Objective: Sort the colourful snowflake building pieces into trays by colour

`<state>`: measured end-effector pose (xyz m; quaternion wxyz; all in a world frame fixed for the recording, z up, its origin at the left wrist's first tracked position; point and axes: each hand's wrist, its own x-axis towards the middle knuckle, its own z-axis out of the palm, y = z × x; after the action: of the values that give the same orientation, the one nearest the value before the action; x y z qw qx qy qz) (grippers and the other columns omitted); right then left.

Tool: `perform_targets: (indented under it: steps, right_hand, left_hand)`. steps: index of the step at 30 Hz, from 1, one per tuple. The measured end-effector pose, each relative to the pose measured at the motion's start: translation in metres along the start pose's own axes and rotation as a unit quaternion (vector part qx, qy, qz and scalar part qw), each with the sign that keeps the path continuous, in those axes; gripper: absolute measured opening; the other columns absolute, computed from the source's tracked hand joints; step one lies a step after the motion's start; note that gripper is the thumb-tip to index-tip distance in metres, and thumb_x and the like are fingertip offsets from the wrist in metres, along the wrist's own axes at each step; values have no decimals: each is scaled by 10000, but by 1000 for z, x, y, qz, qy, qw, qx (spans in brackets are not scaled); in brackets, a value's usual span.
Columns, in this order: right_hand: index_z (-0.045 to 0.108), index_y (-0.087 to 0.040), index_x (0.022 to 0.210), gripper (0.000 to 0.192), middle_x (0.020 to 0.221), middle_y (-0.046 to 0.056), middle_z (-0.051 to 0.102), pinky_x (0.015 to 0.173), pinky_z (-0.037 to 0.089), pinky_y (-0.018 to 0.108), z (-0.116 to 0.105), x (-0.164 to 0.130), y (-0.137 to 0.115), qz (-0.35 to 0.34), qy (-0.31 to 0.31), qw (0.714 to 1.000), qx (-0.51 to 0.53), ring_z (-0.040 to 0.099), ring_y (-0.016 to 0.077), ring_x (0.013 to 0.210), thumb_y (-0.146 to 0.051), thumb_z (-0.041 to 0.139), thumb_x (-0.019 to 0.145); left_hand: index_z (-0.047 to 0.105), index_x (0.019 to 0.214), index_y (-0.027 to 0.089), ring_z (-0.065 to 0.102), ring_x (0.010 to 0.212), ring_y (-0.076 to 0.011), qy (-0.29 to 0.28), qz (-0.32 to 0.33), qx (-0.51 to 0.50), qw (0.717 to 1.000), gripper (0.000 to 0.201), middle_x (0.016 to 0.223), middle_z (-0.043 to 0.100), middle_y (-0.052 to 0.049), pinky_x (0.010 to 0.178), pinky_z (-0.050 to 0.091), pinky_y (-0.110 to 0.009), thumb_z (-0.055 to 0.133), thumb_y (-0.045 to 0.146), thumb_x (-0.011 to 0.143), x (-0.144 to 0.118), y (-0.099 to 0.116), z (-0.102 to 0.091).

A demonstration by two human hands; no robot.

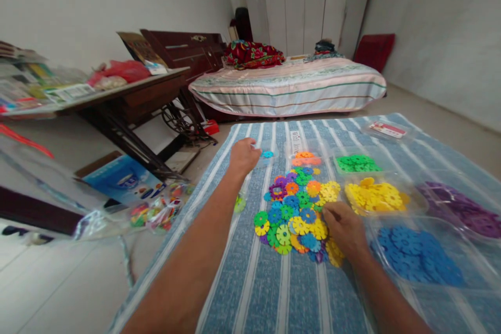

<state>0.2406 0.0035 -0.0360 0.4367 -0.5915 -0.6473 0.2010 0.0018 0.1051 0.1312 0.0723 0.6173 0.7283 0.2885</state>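
My left hand (243,157) is at the left side of a small clear tray, its fingers drawn together; whatever they hold, if anything, is hidden. One light blue notched disc (267,154) lies in that tray. My right hand (345,227) is at the right edge of a mixed pile of notched plastic discs (290,212), with curled fingers; I cannot make out anything in its grip. Green, yellow, purple, orange and blue discs overlap in the pile. A lime green disc (239,203) sits apart, left of the pile, partly behind my left forearm.
Clear trays hold orange discs (306,158), green discs (356,163), yellow discs (373,195), purple discs (462,209) and blue discs (418,255). A lidded clear box (388,130) rests at the far right. Striped blue cloth (266,292) covers the surface. A sewing machine table (129,94) stands left.
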Motion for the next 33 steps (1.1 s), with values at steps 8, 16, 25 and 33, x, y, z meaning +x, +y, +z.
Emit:
perform_targets:
  steps: [8,16,25,33]
  right_hand:
    - [632,-204,739,230,774,34,634,702,426,304,-5,0,-5,4,-4,1000,-6,567,185,760,-361,475,799]
    - [639,-205,730,228,774,34,636,711,426,305,-4,0,-4,0,-8,1000,-9,570,181,760,-355,483,802]
    - [655,-203,756,216,790,36,643,728,450,316,1,-4,-14,18,13,999,42,579,183,770,-360,512,793]
    - [662,-210,753,178,893,68,662,872,444,380,10,-13,-29,22,37,994,98,586,211,896,-345,548,775]
  left_hand:
    - [657,903,156,634,823,-187,-192,130,53,971,237,867,683,-48,806,477,-309,534,306,768,-76,-20,5]
    - [474,1246,154,408,1272,-269,-139,124,54,981,497,1342,476,-152,1042,345,-457,493,418,826,-156,-67,52]
    - [385,1332,121,275,1352,-297,-135,127,-49,981,584,1442,328,-191,1080,284,-520,473,431,845,-207,-45,81]
    - [302,1394,144,200,1384,-282,-202,104,-126,966,663,1492,239,-161,1116,243,-504,534,352,808,-230,-28,80]
